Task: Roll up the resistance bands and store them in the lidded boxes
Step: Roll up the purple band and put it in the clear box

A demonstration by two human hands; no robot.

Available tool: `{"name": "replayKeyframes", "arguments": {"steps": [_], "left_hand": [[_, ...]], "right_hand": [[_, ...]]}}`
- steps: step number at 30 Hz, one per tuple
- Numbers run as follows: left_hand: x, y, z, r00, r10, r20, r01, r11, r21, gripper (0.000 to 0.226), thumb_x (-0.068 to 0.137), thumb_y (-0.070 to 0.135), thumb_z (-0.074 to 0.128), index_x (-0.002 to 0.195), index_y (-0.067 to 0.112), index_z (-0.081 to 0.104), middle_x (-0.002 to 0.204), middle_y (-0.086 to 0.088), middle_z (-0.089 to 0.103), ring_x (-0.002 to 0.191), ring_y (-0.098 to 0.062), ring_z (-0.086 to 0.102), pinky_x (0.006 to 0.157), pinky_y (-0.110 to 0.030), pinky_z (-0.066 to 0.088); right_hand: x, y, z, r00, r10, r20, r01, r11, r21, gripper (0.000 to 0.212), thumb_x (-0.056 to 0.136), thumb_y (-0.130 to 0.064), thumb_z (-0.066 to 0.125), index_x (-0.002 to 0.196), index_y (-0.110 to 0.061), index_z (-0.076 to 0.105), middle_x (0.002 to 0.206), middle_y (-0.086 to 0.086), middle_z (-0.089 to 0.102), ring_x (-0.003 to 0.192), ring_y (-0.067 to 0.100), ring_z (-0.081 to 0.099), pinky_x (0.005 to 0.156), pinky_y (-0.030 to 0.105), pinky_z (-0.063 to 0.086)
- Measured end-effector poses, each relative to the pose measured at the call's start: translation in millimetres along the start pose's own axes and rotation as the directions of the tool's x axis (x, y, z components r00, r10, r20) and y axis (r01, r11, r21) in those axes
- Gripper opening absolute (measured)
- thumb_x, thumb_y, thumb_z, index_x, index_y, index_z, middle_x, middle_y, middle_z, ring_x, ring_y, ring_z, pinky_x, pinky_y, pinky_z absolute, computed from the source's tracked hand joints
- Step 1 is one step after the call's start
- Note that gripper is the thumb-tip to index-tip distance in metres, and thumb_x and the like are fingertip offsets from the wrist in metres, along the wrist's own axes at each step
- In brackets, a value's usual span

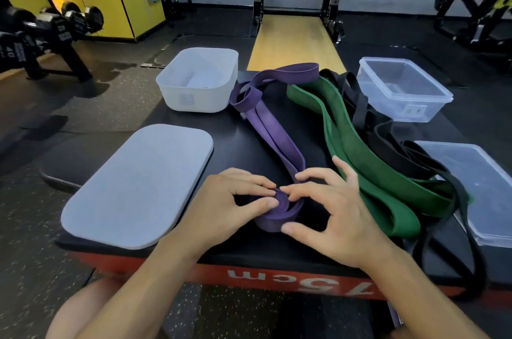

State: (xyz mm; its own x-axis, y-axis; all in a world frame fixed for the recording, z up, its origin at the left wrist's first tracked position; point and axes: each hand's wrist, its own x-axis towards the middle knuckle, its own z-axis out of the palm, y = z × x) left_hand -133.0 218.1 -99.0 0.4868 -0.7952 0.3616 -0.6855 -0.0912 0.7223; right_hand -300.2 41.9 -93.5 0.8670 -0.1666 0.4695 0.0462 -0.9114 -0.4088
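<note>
Rolling underway: left hand point(235, 200) and right hand point(332, 216) both pinch the small coil of the purple band point(277, 142), which lies between them on the worktop point(235, 150), its loose length running off ahead of the hands. Judged best practice: hold the core firm, keep edges flush and draw slack in evenly. An open white box point(194, 101) stands well beyond the left hand.

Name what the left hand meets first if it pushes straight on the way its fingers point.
The left hand touches the purple band at its rolled end, so that comes first; just beyond, likely the right hand.
</note>
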Motion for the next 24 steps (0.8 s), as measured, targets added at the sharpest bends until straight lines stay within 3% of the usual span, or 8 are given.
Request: {"name": "replayKeyframes", "arguments": {"steps": [2, 5, 10, 13, 20, 24], "left_hand": [[0.1, -0.3, 0.4, 1.000, -0.013, 0.012, 0.013, 1.000, 0.003, 0.020, 0.084, 0.033, 0.086, 0.103, 0.040, 0.083, 0.109, 0.033, 0.073, 0.117, -0.002, 0.064, 0.102, -0.028, 0.050], [-1.8, -2.9, 0.7, 1.000, -0.004, 0.021, 0.004, 1.000, 0.011, 0.021, 0.083, 0.041, 0.084, 0.104, 0.040, 0.082, 0.112, 0.033, 0.072, 0.119, -0.005, 0.064, 0.103, -0.034, 0.051], [-3.8, -2.5, 0.7, 0.999, -0.020, 0.031, 0.021, 1.000, -0.012, 0.020, 0.085, 0.038, 0.083, 0.105, 0.040, 0.081, 0.114, 0.032, 0.072, 0.121, -0.005, 0.063, 0.104, -0.036, 0.051], [-3.0, -1.3, -1.0, 0.997, -0.067, 0.040, 0.069, 0.996, -0.059, 0.020, 0.086, 0.029, 0.086, 0.103, 0.038, 0.082, 0.113, 0.029, 0.073, 0.120, -0.003, 0.063, 0.105, -0.034, 0.050], [-0.5, 1.7, -3.3, 0.984, -0.139, 0.110, 0.155, 0.974, -0.162, 0.022, 0.087, 0.023, 0.085, 0.105, 0.035, 0.083, 0.115, 0.026, 0.074, 0.120, 0.001, 0.064, 0.109, -0.030, 0.047], [0.3, 3.0, -8.0, 0.979, -0.113, 0.172, 0.149, 0.964, -0.219, 0.021, 0.089, 0.016, 0.082, 0.108, 0.026, 0.081, 0.117, 0.021, 0.074, 0.119, -0.003, 0.066, 0.106, -0.020, 0.046]], "right_hand": [[-4.3, 1.6, -2.6, 0.999, -0.005, 0.038, 0.007, 0.999, -0.038, 0.039, 0.078, -0.054, 0.075, 0.111, -0.034, 0.070, 0.118, -0.024, 0.066, 0.133, 0.000, 0.049, 0.125, 0.056, 0.010], [-4.5, 1.1, -1.1, 0.999, -0.003, 0.034, 0.005, 0.997, -0.075, 0.029, 0.077, -0.036, 0.067, 0.105, -0.031, 0.068, 0.108, -0.022, 0.064, 0.131, -0.003, 0.048, 0.127, 0.048, 0.007], [-2.0, 3.5, 1.7, 1.000, 0.007, -0.023, -0.009, 0.995, -0.104, 0.023, 0.072, -0.015, 0.059, 0.090, -0.030, 0.065, 0.088, -0.021, 0.058, 0.110, 0.003, 0.054, 0.125, 0.045, 0.010], [-2.5, 4.0, 0.9, 0.999, -0.029, -0.044, 0.020, 0.981, -0.191, 0.023, 0.074, -0.016, 0.052, 0.082, -0.029, 0.069, 0.077, -0.022, 0.059, 0.097, 0.010, 0.054, 0.122, 0.047, 0.012], [1.6, 3.8, 4.4, 0.997, -0.045, -0.065, 0.019, 0.935, -0.353, 0.020, 0.076, -0.019, 0.051, 0.080, -0.029, 0.068, 0.077, -0.020, 0.061, 0.096, 0.017, 0.056, 0.124, 0.051, 0.008], [16.8, 4.8, 7.3, 0.996, -0.024, -0.081, -0.004, 0.944, -0.329, 0.017, 0.074, -0.019, 0.062, 0.082, -0.032, 0.071, 0.092, -0.013, 0.054, 0.101, 0.019, 0.054, 0.124, 0.051, 0.008]]}}
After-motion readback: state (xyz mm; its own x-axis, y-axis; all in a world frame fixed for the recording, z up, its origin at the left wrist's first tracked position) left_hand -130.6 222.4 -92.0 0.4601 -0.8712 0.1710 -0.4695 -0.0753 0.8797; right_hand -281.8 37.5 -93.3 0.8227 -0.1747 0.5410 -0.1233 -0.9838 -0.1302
